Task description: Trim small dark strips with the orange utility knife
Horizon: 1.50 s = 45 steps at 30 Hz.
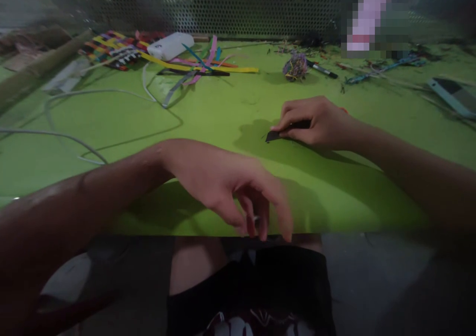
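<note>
My right hand point(320, 120) rests over the green tabletop, its thumb and fingers pinched on a small flat black piece point(273, 136). A dark pointed end of it sticks out to the left of the fingertips; the rest is hidden by the hand. My left hand point(238, 187) hangs at the table's front edge, fingers pointing down, loosely bent and apart. Its fingertips are a little blurred, and I make out no object held in them.
Coloured strips point(208, 68) lie at the back beside a white box-shaped device point(171, 45) and a woven multicoloured piece point(115, 48). A white cable point(100, 92) crosses the left side. A yarn-like ball point(295, 68), a marker point(323, 69) and a phone point(453, 97) are farther right.
</note>
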Each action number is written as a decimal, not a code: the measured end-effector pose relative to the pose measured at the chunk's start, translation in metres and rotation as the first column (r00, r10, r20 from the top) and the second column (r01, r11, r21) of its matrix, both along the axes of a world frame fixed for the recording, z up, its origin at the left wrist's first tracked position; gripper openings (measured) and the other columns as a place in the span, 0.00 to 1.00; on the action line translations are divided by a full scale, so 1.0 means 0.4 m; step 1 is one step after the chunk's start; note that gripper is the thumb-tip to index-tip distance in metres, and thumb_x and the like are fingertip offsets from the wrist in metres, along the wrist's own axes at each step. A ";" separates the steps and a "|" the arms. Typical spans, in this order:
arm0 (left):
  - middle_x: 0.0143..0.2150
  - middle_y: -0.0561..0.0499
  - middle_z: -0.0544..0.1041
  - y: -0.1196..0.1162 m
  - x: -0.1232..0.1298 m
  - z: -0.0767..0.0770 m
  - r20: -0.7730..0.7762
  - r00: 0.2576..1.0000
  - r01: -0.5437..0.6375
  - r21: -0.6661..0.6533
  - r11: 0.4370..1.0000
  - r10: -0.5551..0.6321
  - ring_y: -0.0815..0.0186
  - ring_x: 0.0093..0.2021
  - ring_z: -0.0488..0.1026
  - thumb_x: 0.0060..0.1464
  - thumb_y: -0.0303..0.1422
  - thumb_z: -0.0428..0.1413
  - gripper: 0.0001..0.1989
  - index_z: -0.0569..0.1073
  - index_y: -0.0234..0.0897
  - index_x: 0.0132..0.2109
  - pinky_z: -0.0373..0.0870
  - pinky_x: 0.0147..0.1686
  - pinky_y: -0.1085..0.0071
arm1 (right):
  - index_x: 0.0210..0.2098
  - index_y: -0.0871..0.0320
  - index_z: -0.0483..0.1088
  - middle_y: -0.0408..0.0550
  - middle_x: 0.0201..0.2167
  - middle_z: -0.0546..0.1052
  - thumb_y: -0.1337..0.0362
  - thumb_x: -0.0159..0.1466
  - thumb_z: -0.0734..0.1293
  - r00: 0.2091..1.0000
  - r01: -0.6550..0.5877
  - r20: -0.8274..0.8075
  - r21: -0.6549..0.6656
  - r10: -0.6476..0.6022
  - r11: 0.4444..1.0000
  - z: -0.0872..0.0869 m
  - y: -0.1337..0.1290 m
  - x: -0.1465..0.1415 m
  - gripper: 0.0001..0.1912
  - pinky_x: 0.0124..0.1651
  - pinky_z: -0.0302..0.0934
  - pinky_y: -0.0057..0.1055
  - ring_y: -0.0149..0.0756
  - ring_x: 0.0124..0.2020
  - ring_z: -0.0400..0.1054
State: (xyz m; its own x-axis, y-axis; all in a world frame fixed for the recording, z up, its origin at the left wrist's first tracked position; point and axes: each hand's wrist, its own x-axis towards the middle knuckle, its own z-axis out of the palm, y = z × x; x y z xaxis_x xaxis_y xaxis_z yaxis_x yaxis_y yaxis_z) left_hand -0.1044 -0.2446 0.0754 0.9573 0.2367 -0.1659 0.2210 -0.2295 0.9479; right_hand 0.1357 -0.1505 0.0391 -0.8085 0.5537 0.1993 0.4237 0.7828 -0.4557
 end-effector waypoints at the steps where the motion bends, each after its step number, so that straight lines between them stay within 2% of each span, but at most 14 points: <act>1: 0.40 0.50 0.84 -0.001 0.000 -0.001 0.014 1.000 -0.014 0.008 1.000 0.013 0.63 0.37 0.82 0.53 0.27 0.65 0.12 0.85 0.44 0.44 0.78 0.38 0.72 | 0.39 0.49 0.83 0.42 0.35 0.81 0.50 0.69 0.70 1.000 0.004 0.008 0.002 -0.004 1.000 0.001 0.000 0.000 0.13 0.40 0.63 0.35 0.33 0.36 0.75; 6: 0.42 0.52 0.84 0.025 -0.023 0.007 0.039 0.999 -0.015 0.086 0.996 0.012 0.60 0.43 0.83 0.53 0.29 0.64 0.14 0.85 0.48 0.46 0.78 0.42 0.71 | 0.39 0.50 0.83 0.46 0.36 0.81 0.54 0.70 0.69 0.995 -0.077 -0.060 0.055 0.080 0.996 -0.003 -0.002 0.004 0.12 0.39 0.65 0.36 0.34 0.35 0.75; 9: 0.44 0.53 0.84 0.043 -0.021 0.018 0.073 0.997 -0.007 0.121 0.993 -0.002 0.58 0.50 0.82 0.51 0.34 0.66 0.15 0.85 0.51 0.47 0.77 0.44 0.71 | 0.39 0.48 0.83 0.46 0.36 0.82 0.53 0.69 0.70 0.999 -0.040 -0.030 0.029 0.041 0.999 -0.004 -0.002 0.004 0.10 0.39 0.66 0.36 0.36 0.36 0.75; 12: 0.48 0.54 0.84 0.046 -0.008 0.026 0.041 0.987 0.154 0.088 0.984 -0.158 0.55 0.56 0.80 0.46 0.36 0.70 0.21 0.85 0.52 0.50 0.78 0.46 0.71 | 0.38 0.48 0.83 0.46 0.35 0.81 0.52 0.69 0.70 0.999 -0.034 -0.033 0.034 0.035 0.999 -0.003 -0.004 0.003 0.11 0.39 0.66 0.37 0.37 0.36 0.75; 15: 0.55 0.53 0.83 0.041 -0.014 0.032 0.025 0.965 0.262 -0.002 0.965 -0.262 0.56 0.58 0.80 0.51 0.31 0.68 0.24 0.82 0.50 0.56 0.79 0.48 0.71 | 0.38 0.49 0.83 0.47 0.34 0.80 0.53 0.70 0.68 0.996 -0.071 -0.056 0.055 0.074 0.996 -0.003 -0.007 0.003 0.12 0.38 0.66 0.37 0.38 0.34 0.75; 17: 0.58 0.50 0.82 0.042 -0.035 0.034 0.066 0.981 0.185 -0.074 0.980 -0.180 0.58 0.55 0.81 0.57 0.25 0.63 0.23 0.80 0.47 0.58 0.80 0.46 0.71 | 0.37 0.50 0.82 0.47 0.34 0.80 0.55 0.70 0.68 0.994 -0.083 -0.060 0.054 0.087 0.995 -0.004 -0.011 0.002 0.11 0.38 0.66 0.36 0.37 0.34 0.75; 20: 0.50 0.46 0.85 0.069 -0.079 0.028 0.107 0.983 -0.148 -0.034 0.988 0.151 0.63 0.41 0.83 0.59 0.26 0.63 0.12 0.82 0.40 0.50 0.79 0.35 0.72 | 0.36 0.51 0.82 0.46 0.32 0.80 0.57 0.69 0.69 0.993 -0.084 -0.083 0.071 0.090 0.994 0.002 -0.019 0.003 0.10 0.37 0.65 0.34 0.37 0.33 0.74; 23: 0.36 0.47 0.84 0.116 -0.111 0.004 0.171 0.869 -0.490 0.174 0.854 0.464 0.65 0.33 0.80 0.55 0.32 0.68 0.07 0.82 0.36 0.41 0.74 0.29 0.74 | 0.36 0.51 0.81 0.46 0.31 0.80 0.58 0.68 0.70 0.984 -0.037 -0.168 0.099 0.053 0.994 0.024 -0.027 0.010 0.08 0.34 0.64 0.34 0.37 0.32 0.74; 26: 0.34 0.47 0.82 0.146 -0.110 -0.032 0.233 0.775 -0.631 0.318 0.707 0.587 0.66 0.32 0.78 0.56 0.35 0.67 0.08 0.81 0.35 0.40 0.73 0.30 0.73 | 0.35 0.49 0.81 0.46 0.32 0.80 0.58 0.68 0.72 0.969 0.021 -0.245 0.118 0.009 0.993 0.046 -0.022 0.025 0.06 0.33 0.64 0.36 0.39 0.32 0.73; 30: 0.41 0.44 0.82 0.131 -0.059 -0.090 0.253 0.850 -0.501 0.662 0.557 0.462 0.63 0.41 0.79 0.60 0.33 0.63 0.06 0.82 0.35 0.43 0.74 0.43 0.68 | 0.34 0.50 0.80 0.46 0.31 0.80 0.58 0.67 0.71 0.977 0.094 -0.210 0.222 -0.046 0.970 0.036 0.015 0.045 0.06 0.34 0.64 0.38 0.41 0.31 0.73; 33: 0.49 0.41 0.80 0.107 -0.016 -0.131 0.238 0.899 -0.393 0.809 0.437 0.368 0.58 0.48 0.77 0.65 0.32 0.59 0.08 0.82 0.36 0.47 0.73 0.48 0.64 | 0.34 0.51 0.79 0.47 0.30 0.80 0.59 0.66 0.71 0.980 0.118 -0.189 0.272 -0.067 0.955 0.015 0.040 0.050 0.06 0.34 0.64 0.37 0.40 0.31 0.73; 36: 0.47 0.40 0.79 0.105 0.004 -0.157 0.247 0.904 -0.381 0.835 0.398 0.349 0.58 0.47 0.77 0.68 0.29 0.55 0.09 0.81 0.34 0.45 0.72 0.47 0.65 | 0.33 0.51 0.79 0.47 0.31 0.81 0.60 0.66 0.70 0.980 0.139 -0.175 0.262 -0.095 0.955 0.006 0.048 0.049 0.06 0.35 0.65 0.38 0.41 0.31 0.73; 41: 0.45 0.42 0.78 0.133 -0.008 -0.175 0.314 0.891 -0.435 0.796 0.421 0.329 0.60 0.44 0.76 0.66 0.28 0.57 0.06 0.79 0.33 0.47 0.72 0.46 0.65 | 0.34 0.50 0.80 0.46 0.31 0.81 0.60 0.66 0.71 0.982 0.134 -0.161 0.238 -0.097 0.962 0.003 0.047 0.049 0.05 0.35 0.65 0.36 0.39 0.30 0.72; 45: 0.42 0.43 0.77 0.139 -0.008 -0.184 0.340 0.882 -0.459 0.779 0.427 0.328 0.61 0.41 0.75 0.66 0.30 0.58 0.06 0.78 0.32 0.41 0.71 0.44 0.66 | 0.35 0.52 0.80 0.47 0.31 0.81 0.60 0.66 0.71 0.979 0.139 -0.178 0.236 -0.098 0.962 -0.001 0.053 0.052 0.05 0.34 0.65 0.36 0.39 0.30 0.72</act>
State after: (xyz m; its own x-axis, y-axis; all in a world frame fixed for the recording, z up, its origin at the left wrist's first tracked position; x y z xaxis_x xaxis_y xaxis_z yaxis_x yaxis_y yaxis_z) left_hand -0.1078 -0.1889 0.0019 0.7170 0.5545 0.4225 0.4045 -0.8245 0.3957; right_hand 0.1566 -0.1294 0.0388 -0.6853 0.5604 0.4650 0.4562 0.8281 -0.3256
